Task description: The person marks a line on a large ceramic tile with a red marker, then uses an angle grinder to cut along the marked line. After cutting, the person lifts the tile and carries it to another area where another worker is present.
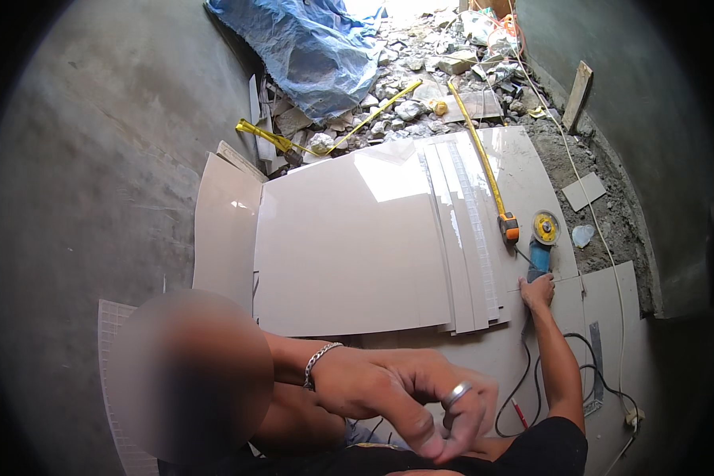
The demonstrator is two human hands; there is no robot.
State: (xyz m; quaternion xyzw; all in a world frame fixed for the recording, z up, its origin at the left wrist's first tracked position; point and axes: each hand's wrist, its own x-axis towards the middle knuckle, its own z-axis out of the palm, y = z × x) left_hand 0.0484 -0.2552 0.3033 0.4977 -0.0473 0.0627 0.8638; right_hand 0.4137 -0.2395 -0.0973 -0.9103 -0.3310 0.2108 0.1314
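Note:
At the right, my right hand (538, 292) is stretched out and wrapped round the blue body of an angle grinder (541, 247), which lies on a pale tile. Its round disc with a yellow centre points away from me. Close to the camera, my left hand (408, 389), with a chain bracelet and a ring, is raised with its fingers bent inward; whatever may be between the fingertips is hidden. An orange and black tape measure (509, 228) lies beside the grinder, its yellow blade drawn out. Large glossy beige tiles (341, 262) are stacked in the middle, with narrow cut strips (470, 262) along their right side.
Rubble (404, 111) and a blue tarp (309, 59) lie at the far end. Grey walls (95, 159) stand on both sides. A dark cord (583, 341) loops near my right arm, beside a metal square (596, 357) and a red pencil-like stick (520, 412).

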